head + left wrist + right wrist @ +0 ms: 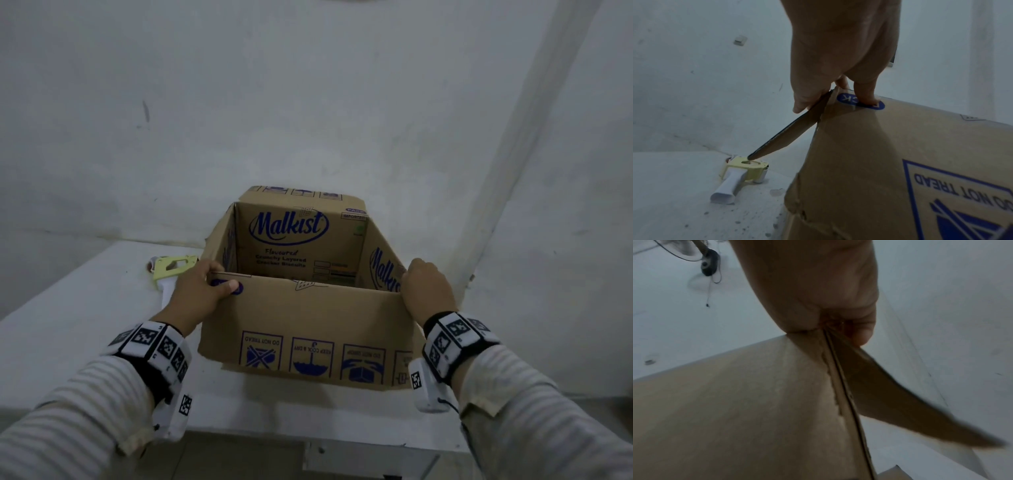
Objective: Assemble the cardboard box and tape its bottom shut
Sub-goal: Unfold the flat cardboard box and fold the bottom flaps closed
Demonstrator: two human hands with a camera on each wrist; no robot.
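**Two hands grip the top corners of an open cardboard box on a white table**

The left hand [200, 291] clasps the near left corner of the box [308, 322]: the thumb lies across the outer face on a blue oval print, and the other fingers curl over the rim. The right hand [428, 291] clasps the near right corner, fingers folded over the edge and out of sight inside. Both wrists wear bands with black-and-white square markers, over striped sleeves.

The box is brown corrugated card, opened into a square, its top flaps spread outward. Blue "Malkist" lettering shows on the inside walls, and upside-down handling symbols run along the near flap. It sits on a white table [68, 325], close to the far wall [308, 102], which is pale, rough and scuffed.

Just left of the box lies a tape dispenser [740, 175], pale yellow with a white handle. The head view shows only part of it behind the left hand; the left wrist view shows it whole, with a side flap's tip reaching just above it, and speckled marks on the table. The right wrist view, blurred, shows the right thumb [863, 327] pinching card at the corner seam.
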